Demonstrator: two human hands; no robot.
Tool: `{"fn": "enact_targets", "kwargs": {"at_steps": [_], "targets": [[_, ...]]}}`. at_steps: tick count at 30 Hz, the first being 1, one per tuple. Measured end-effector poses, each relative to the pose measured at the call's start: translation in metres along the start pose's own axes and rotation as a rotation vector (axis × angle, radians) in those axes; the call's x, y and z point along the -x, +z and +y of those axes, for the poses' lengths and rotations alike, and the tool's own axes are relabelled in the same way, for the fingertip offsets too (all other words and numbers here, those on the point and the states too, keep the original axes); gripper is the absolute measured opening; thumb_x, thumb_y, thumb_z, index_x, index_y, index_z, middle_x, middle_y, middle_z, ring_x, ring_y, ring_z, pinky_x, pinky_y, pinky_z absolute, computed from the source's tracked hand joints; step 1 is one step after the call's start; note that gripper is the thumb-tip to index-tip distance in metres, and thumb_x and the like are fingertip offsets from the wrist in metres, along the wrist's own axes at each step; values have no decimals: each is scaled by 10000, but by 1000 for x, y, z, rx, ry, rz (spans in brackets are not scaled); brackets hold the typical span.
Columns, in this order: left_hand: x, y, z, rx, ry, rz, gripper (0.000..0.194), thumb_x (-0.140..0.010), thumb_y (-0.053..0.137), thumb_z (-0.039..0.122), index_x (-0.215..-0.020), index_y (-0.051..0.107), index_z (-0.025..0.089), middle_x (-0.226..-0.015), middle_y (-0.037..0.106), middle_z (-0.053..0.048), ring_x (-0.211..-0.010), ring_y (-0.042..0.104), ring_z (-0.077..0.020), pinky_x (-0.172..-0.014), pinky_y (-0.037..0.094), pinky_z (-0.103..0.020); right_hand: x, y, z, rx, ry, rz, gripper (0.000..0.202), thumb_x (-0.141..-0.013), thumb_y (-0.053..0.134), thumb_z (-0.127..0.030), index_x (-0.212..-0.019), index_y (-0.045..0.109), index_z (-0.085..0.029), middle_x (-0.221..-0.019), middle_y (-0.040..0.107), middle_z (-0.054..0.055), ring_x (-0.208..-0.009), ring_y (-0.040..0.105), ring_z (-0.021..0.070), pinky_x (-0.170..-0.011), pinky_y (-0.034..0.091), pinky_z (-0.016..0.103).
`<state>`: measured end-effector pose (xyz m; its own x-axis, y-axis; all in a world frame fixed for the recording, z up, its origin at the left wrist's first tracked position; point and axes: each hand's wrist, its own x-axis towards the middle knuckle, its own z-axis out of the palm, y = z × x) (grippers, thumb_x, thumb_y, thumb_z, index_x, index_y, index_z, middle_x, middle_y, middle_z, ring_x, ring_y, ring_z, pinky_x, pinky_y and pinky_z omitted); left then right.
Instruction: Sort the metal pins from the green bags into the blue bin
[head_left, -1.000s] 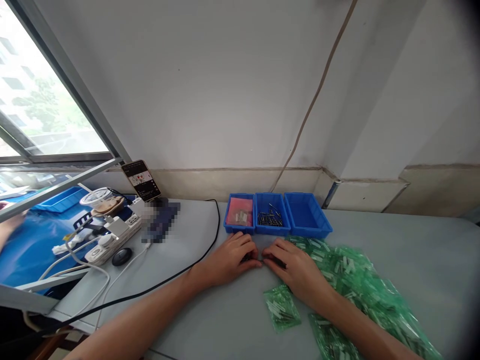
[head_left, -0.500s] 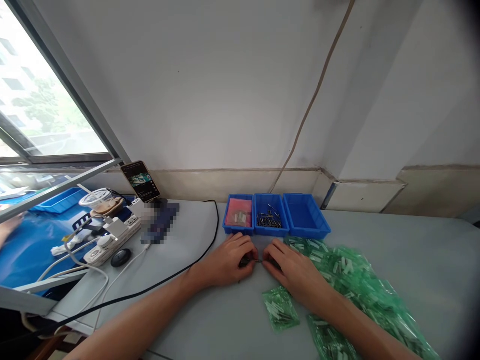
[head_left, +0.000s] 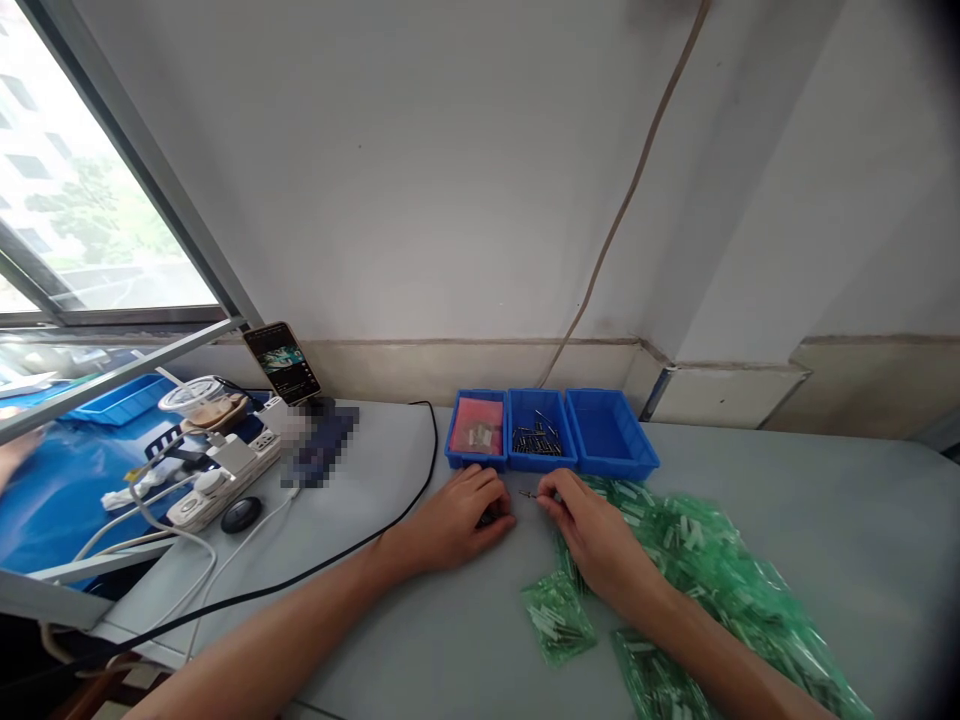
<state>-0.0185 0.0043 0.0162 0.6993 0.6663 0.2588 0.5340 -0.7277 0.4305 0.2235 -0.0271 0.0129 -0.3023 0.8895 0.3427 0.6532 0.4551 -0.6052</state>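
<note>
My left hand point(head_left: 457, 520) rests on the grey table point(head_left: 390, 610), fingers curled over a small dark part that is mostly hidden. My right hand point(head_left: 592, 530) pinches a thin metal pin point(head_left: 527, 494) at its fingertips, just in front of the blue trays. The left tray point(head_left: 477, 432) holds a pink bag, the middle tray point(head_left: 541, 432) holds several dark pins, and the right tray point(head_left: 609, 432) looks bare. Green plastic bags point(head_left: 705, 560) of small white parts lie under and beside my right forearm.
A black cable point(head_left: 420, 480) curves across the table from the left. A phone point(head_left: 282, 362) on a stand, a white power strip point(head_left: 225, 470) and a lidded cup point(head_left: 196, 398) sit at the left. A small green bag point(head_left: 559, 620) lies near the front.
My hands have parted slightly. The right hand has lifted and moved toward the trays with the thin pin now visible at its fingertips; the left hand has stayed put.
</note>
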Motion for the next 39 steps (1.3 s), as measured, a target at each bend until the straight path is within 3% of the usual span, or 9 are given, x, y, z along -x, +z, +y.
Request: {"fn": "enact_targets", "kwargs": {"at_steps": [6,11,15,24,39], "targets": [[0,-1,1,-9,2,4,132,-1070,596,305,-988,568,204,-1009,611,-50,-948,538,-214,-869,447,-340,-4,-8,3,-220,109,134,185,-1077,510,-355,-1139,659,-264,-1065,730,60,-956,689,247,-840,534,357],[1,-1,2,-22,4,5,133,-1072,591,304,-987,567,205,-1001,612,-48,-943,538,-213,-878,441,-347,-5,-6,5,-286,72,211,244,-1092,481,-366,-1043,688,-248,-1032,718,81,-980,675,264,-890,532,394],[1,-1,2,-31,-3,6,136,-1068,600,306,-982,564,208,-1002,614,-44,-945,541,-213,-879,438,-343,-3,-3,4,-311,83,243,230,-1101,476,-364,-1074,676,-252,-1050,705,70,-986,671,251,-876,529,375],[1,0,2,-21,-12,2,130,-1058,619,297,-983,564,207,-1006,612,-41,-949,533,-211,-865,433,-332,-1,-4,-2,-264,87,214,206,-1092,504,-382,-1050,654,-246,-937,629,43,-764,576,209,-714,493,340],[1,-1,3,-38,-1,3,156,-1080,581,326,-983,571,205,-998,618,-54,-943,536,-221,-868,436,-354,-3,-6,-1,-200,66,230,225,-1097,481,-379,-1046,658,-250,-951,635,57,-795,604,223,-733,512,358]]}}
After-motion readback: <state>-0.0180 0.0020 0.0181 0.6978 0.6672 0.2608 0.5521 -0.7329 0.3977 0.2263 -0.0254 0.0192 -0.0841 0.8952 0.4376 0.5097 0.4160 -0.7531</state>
